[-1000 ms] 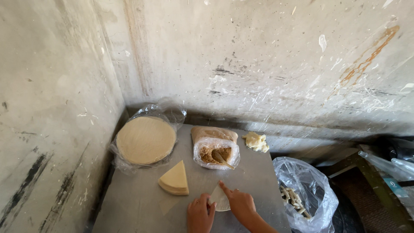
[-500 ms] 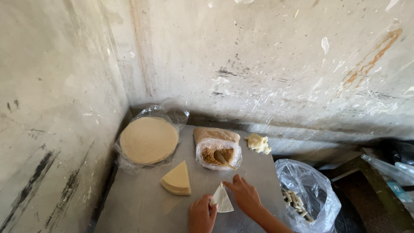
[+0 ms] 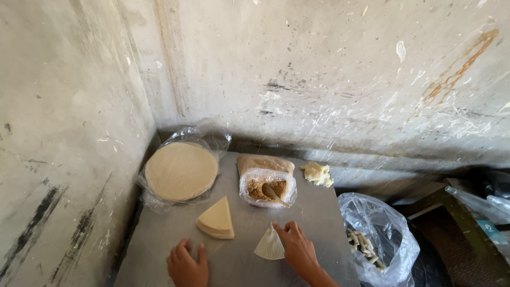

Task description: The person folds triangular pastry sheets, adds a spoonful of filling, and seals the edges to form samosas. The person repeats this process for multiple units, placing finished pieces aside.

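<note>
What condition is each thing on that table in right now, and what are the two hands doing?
Single wrapper: folded into a cone, flat on the table, right hand touching it.
Left hand: flat on the table, empty.
Wedge stack: neatly piled, untouched.
Round sheets: stacked, in an open plastic bag.
Filling bag: open, spoon inside.
Dough lump: loose.
Side bag: open, holds rolled pieces.

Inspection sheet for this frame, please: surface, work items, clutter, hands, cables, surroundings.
Surface: grey metal table, set into a wall corner.
Work items: single wedge wrapper flat on the table; stack of wedges beside it.
Clutter: round wrappers in plastic; bag of brown filling with a spoon; pale dough lump.
Hands: left hand flat on the table, empty; right hand touching the single wedge's edge.
Cables: nothing seen.
Surroundings: stained concrete walls; clear bag of rolled pieces off the table's right side.
</note>
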